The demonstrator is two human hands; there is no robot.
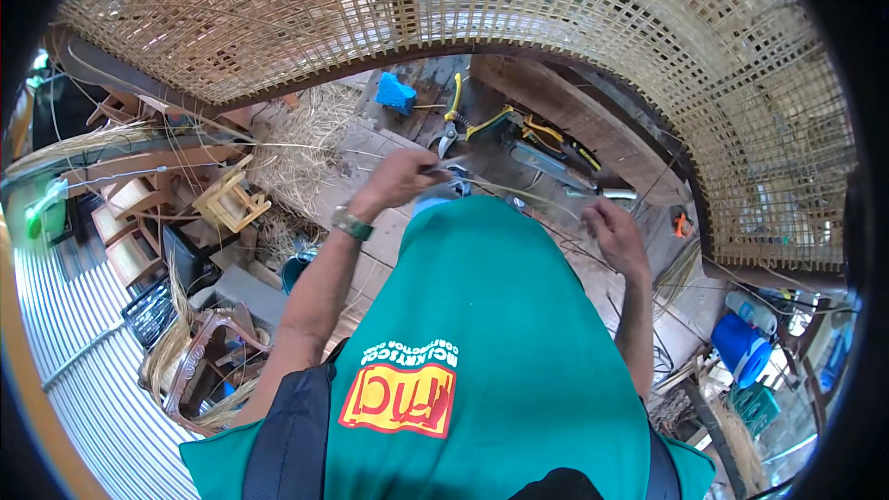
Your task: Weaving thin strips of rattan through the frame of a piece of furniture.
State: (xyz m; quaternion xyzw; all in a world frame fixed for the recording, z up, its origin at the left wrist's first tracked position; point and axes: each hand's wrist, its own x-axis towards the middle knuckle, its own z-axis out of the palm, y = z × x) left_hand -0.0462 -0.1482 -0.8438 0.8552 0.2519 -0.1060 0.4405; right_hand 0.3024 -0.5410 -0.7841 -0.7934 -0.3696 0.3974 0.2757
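Observation:
My left hand (400,181), with a watch on its wrist, is closed in a pinch on a thin cane strand (526,194). The strand runs across in front of me to my right hand (613,233), whose fingers are curled together on its other end. Just beyond the left hand lie pruning shears (451,120) with yellow handles. Between and beyond both hands several hand tools rest on the boards, among them yellow-handled pliers (544,133). A knife-like tool with a pale handle (615,193) lies close past my right fingertips.
A large woven cane panel (593,9) in a dark curved frame arches across the far side. A blue block (395,93) sits near the shears. Loose fibre (301,134), a small wooden stool (231,199) and chair parts crowd the left. A blue container (741,350) stands at right.

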